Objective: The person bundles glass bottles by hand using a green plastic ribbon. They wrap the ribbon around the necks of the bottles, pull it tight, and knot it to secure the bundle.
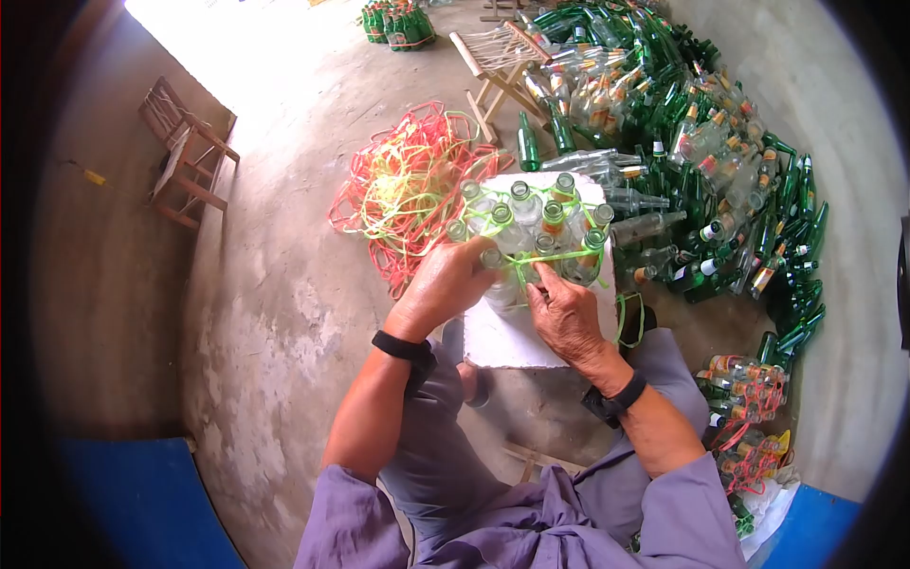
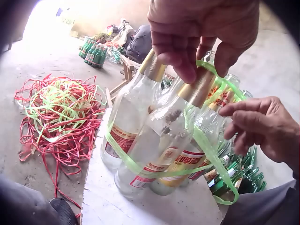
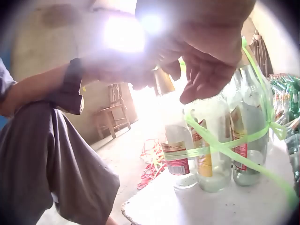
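A cluster of clear glass bottles (image 1: 517, 237) (image 2: 154, 136) (image 3: 213, 164) stands upright on a white board, with green strap (image 2: 206, 145) (image 3: 234, 140) round the bodies and across the necks. My left hand (image 1: 441, 284) (image 2: 201, 28) grips the gold-wrapped neck of a bottle at the near left corner, its fingertips beside the strap. At the near side of the cluster, my right hand (image 1: 572, 321) (image 2: 267, 124) (image 3: 201, 42) has its fingers curled at the green strap, which it appears to pinch; the exact contact is partly hidden.
The white board (image 1: 507, 341) lies before my knees. Tangled red and green straps (image 1: 408, 185) cover the floor to the left. Green and clear bottles (image 1: 682, 152) are heaped at the right. A wooden stool (image 1: 498, 62) stands ahead, a wooden chair (image 1: 185, 156) at far left.
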`<state>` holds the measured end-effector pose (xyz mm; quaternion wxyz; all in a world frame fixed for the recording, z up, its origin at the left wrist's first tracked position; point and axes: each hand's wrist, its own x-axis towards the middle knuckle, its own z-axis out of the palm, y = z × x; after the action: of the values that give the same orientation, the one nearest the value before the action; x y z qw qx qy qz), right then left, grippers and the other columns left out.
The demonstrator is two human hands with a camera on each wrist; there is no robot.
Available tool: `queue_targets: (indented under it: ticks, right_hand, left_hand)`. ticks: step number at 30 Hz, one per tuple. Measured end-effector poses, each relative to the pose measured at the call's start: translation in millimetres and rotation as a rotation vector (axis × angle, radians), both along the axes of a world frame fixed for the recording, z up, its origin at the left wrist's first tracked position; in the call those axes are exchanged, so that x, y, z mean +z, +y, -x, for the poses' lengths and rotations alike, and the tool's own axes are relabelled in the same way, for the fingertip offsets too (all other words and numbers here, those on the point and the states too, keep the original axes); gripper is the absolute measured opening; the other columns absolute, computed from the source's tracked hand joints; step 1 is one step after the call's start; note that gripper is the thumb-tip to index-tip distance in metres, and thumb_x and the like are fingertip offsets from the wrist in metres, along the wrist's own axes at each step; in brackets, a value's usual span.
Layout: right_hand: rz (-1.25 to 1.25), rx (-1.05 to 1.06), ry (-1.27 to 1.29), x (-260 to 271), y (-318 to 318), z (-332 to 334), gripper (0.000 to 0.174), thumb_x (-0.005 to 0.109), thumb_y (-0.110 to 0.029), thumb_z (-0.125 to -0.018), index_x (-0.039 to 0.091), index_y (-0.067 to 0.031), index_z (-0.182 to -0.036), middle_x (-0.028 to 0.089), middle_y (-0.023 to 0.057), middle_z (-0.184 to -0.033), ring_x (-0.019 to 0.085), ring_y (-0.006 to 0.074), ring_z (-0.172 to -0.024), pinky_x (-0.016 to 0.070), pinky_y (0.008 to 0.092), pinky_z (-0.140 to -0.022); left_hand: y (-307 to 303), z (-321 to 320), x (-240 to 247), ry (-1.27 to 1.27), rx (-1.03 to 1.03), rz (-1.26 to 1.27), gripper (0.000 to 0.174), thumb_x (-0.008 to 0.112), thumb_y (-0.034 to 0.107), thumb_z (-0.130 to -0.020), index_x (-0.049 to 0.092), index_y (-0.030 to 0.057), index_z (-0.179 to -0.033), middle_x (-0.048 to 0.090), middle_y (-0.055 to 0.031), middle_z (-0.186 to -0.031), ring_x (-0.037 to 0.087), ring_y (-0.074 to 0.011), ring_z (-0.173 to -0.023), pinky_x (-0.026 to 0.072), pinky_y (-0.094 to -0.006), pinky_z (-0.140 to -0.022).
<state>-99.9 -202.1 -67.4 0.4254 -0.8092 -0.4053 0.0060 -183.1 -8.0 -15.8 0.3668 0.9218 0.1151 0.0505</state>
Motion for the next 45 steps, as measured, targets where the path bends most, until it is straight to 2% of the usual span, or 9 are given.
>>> queue_targets:
  ticks: [2, 6, 8, 11, 15, 17, 23, 31, 45]
  right_hand:
    - [-0.017, -0.003, 0.069, -4.9, 5.4, 2.6, 0.043, 0.067, -0.009, -0.086, 0.06, -0.0011, -0.128, 0.07, 0.02, -0.078, 0.07, 0.038, -0.072, 0.0549, 0.0483, -0.066]
    - [-0.065, -0.012, 0.266, -10.6, 15.4, 4.2, 0.039, 0.068, -0.013, -0.087, 0.064, -0.0012, -0.124, 0.07, 0.0195, -0.077, 0.07, 0.0385, -0.072, 0.0545, 0.0469, -0.065]
    - [-0.031, 0.004, 0.41, -24.2, 18.2, 1.3, 0.023, 0.068, -0.017, -0.089, 0.07, -0.0007, -0.104, 0.067, 0.0219, -0.075, 0.069, 0.04, -0.072, 0.0527, 0.0468, -0.064]
    - [0.098, 0.025, 0.286, -1.8, 14.4, 6.7, 0.022, 0.067, -0.02, -0.09, 0.068, 0.0012, -0.085, 0.061, 0.0251, -0.072, 0.067, 0.043, -0.072, 0.0501, 0.0472, -0.062]
    - [0.048, 0.077, 0.372, 8.1, 7.8, 11.6, 0.024, 0.065, -0.018, -0.091, 0.062, 0.0024, -0.079, 0.057, 0.0272, -0.071, 0.064, 0.0374, -0.061, 0.0479, 0.0443, -0.06]
    - [-0.068, 0.154, 0.523, 9.5, 5.4, 10.6, 0.025, 0.065, -0.016, -0.092, 0.059, 0.0045, -0.078, 0.053, 0.0228, -0.064, 0.052, 0.0226, -0.054, 0.0457, 0.0395, -0.057]
    - [-0.21, 0.047, 0.81, 13.0, 6.9, 0.8, 0.029, 0.064, -0.018, -0.094, 0.062, 0.0045, -0.075, 0.052, -0.0009, -0.059, 0.042, 0.0068, -0.057, 0.0384, 0.0298, -0.051]
    - [-0.394, -0.006, 1.059, 24.7, 6.7, -7.1, 0.026, 0.062, -0.02, -0.097, 0.069, 0.0035, -0.088, 0.05, -0.0052, -0.06, 0.042, 0.0021, -0.051, 0.033, 0.0209, -0.048]
    - [-0.655, 0.122, 1.369, 32.4, 13.3, -28.5, 0.026, 0.065, -0.016, -0.097, 0.065, 0.0087, -0.103, 0.042, -0.0073, -0.065, 0.039, 0.0026, -0.054, 0.0301, 0.0179, -0.048]
  left_hand:
    - [-0.2, 0.3, 0.4, 0.002, -0.002, 0.006, 0.035, 0.075, 0.012, -0.086, 0.065, -0.0008, -0.117, 0.065, -0.0109, -0.071, 0.06, -0.0133, -0.061, 0.0494, -0.0323, -0.059]
    - [-3.1, -0.6, 6.1, 0.04, 0.021, 0.026, 0.035, 0.075, 0.012, -0.086, 0.065, -0.0012, -0.116, 0.064, -0.0096, -0.07, 0.057, -0.0129, -0.061, 0.0485, -0.0319, -0.059]
    - [-2.8, -1.1, 4.8, 0.047, 0.023, 0.017, 0.034, 0.075, 0.012, -0.086, 0.065, -0.0011, -0.116, 0.064, -0.0095, -0.07, 0.057, -0.0128, -0.061, 0.0483, -0.032, -0.059]
    - [0.6, 0.1, -1.7, 0.008, 0.012, 0.048, 0.034, 0.075, 0.01, -0.086, 0.065, -0.0009, -0.116, 0.066, -0.0112, -0.073, 0.059, -0.0145, -0.062, 0.0494, -0.0331, -0.06]
    - [3.0, 0.1, -4.2, -0.018, -0.007, 0.031, 0.034, 0.074, 0.008, -0.085, 0.065, -0.0001, -0.116, 0.069, -0.014, -0.077, 0.064, -0.0166, -0.066, 0.0514, -0.0341, -0.063]
    - [3.9, 0.3, -5.9, -0.023, -0.016, 0.04, 0.034, 0.074, 0.008, -0.085, 0.064, 0.0001, -0.116, 0.069, -0.0147, -0.078, 0.065, -0.0172, -0.068, 0.052, -0.0344, -0.064]
    - [2.5, 0.1, 1.1, 0.047, 0.01, 0.066, 0.033, 0.073, 0.007, -0.084, 0.063, 0.0012, -0.116, 0.069, -0.0127, -0.077, 0.067, -0.0174, -0.07, 0.0524, -0.0342, -0.066]
    - [10.0, -2.2, -3.1, 0.036, 0.027, -0.038, 0.032, 0.058, -0.001, -0.084, 0.061, -0.0017, -0.116, 0.066, -0.0126, -0.072, 0.067, -0.0177, -0.069, 0.0526, -0.0345, -0.065]
    - [12.4, -6.0, -11.9, -0.09, 0.091, -0.021, 0.022, 0.058, 0.0, -0.091, 0.069, -0.0005, -0.11, 0.068, -0.0127, -0.071, 0.068, -0.0151, -0.064, 0.0547, -0.0313, -0.062]
